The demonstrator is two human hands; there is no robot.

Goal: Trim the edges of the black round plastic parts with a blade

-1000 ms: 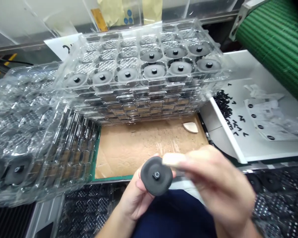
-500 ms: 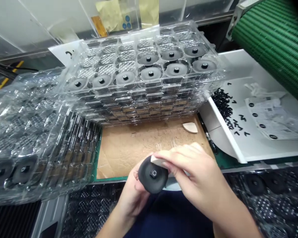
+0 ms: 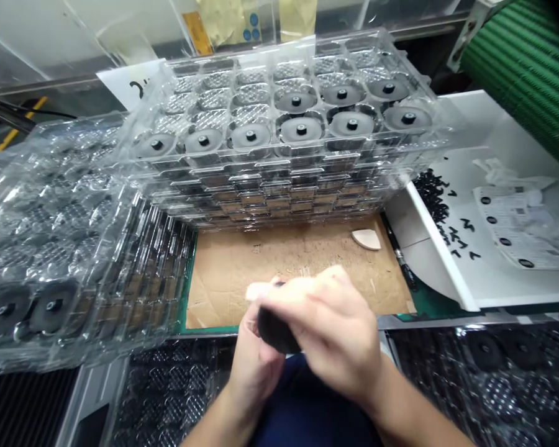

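Observation:
My left hand [image 3: 254, 372] is closed around a dark round disc [image 3: 274, 332], holding it over the front edge of the work surface. My right hand [image 3: 338, 326] crosses over the disc's top and is closed on a small white pad [image 3: 257, 290]. The pad's pale end pokes out at the left, by the disc's upper rim. Motion blurs the fingertips, and most of the disc's face is covered. A similar cream-coloured wedge [image 3: 366, 239] lies on the cardboard sheet [image 3: 223, 273] beyond my hands.
Stacked clear trays [image 3: 302, 164] at the back hold several discs with central knobs. More clear trays [image 3: 74, 230] stand at the left. At the right are a black pen [image 3: 403, 264], a white bin [image 3: 456, 288] with small black pieces [image 3: 432, 195], and a green roller [image 3: 522, 68].
My right hand has swept left across the disc with the white pad. The disc is now tilted and mostly covered, its central knob no longer in sight. The view has shifted slightly.

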